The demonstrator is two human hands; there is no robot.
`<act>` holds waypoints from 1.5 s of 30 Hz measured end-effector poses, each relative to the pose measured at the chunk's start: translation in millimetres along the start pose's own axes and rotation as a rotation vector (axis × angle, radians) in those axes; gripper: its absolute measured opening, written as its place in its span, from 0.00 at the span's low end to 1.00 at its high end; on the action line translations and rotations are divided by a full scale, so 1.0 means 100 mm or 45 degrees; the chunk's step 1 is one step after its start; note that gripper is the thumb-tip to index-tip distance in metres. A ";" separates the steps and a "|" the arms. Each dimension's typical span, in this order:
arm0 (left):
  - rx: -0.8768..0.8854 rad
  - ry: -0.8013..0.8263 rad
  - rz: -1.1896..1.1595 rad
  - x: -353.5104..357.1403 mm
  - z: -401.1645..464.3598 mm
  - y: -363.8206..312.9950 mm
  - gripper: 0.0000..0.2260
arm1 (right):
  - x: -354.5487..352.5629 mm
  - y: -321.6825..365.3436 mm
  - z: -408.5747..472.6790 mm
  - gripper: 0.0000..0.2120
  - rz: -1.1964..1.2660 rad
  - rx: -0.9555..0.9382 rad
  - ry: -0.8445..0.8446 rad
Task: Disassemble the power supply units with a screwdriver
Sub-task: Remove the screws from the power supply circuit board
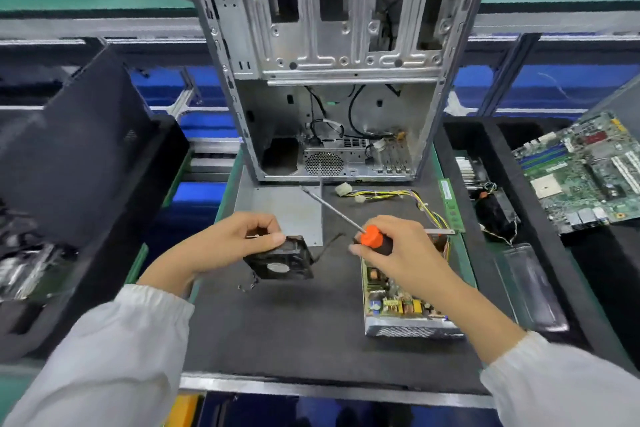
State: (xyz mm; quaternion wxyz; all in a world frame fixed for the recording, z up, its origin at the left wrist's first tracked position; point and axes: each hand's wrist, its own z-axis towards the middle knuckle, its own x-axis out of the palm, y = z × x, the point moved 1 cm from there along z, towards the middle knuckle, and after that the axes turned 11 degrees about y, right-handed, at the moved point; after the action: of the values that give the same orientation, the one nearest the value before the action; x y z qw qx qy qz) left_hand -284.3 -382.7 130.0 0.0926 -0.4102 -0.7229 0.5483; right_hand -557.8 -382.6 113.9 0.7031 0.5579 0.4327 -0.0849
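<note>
left hand [225,246]: fingers curled, pinching black fan [280,262] above bench [277,329] | right hand [401,253]: fingers wrapped round screwdriver [375,241], over opened power supply unit [401,308]

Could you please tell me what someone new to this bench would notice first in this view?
The tall, gutted grey metal computer case standing open at the back of the dark mat dominates. In front, the right hand holds an orange-and-black-handled screwdriver over an opened power supply unit with exposed circuit board, while the left hand holds a square black cooling fan. A green motherboard lies far right.
</note>
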 end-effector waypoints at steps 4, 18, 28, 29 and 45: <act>-0.060 -0.168 -0.098 -0.06 -0.09 0.25 0.11 | 0.19 0.10 0.21 0.06 0.022 0.093 -0.081; -0.234 -0.692 0.487 -0.33 0.93 0.40 0.07 | 0.41 0.22 1.11 0.04 -0.411 0.275 0.113; -0.092 -0.857 0.762 0.02 1.01 0.12 0.11 | -0.16 -0.01 0.41 0.06 0.164 0.234 -0.014; -0.018 -0.806 0.697 0.15 1.01 -0.01 0.08 | -0.29 -0.09 0.25 0.06 0.213 0.281 0.008; 0.472 -0.490 0.821 1.41 1.36 -0.68 0.25 | -0.85 -0.75 -1.00 0.10 0.446 0.477 0.332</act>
State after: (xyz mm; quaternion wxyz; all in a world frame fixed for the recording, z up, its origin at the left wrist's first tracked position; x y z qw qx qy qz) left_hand -487.7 -386.7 92.9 -0.1482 -0.4820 -0.4505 0.7368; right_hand -705.9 -354.8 120.1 0.5301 0.7504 0.3934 0.0319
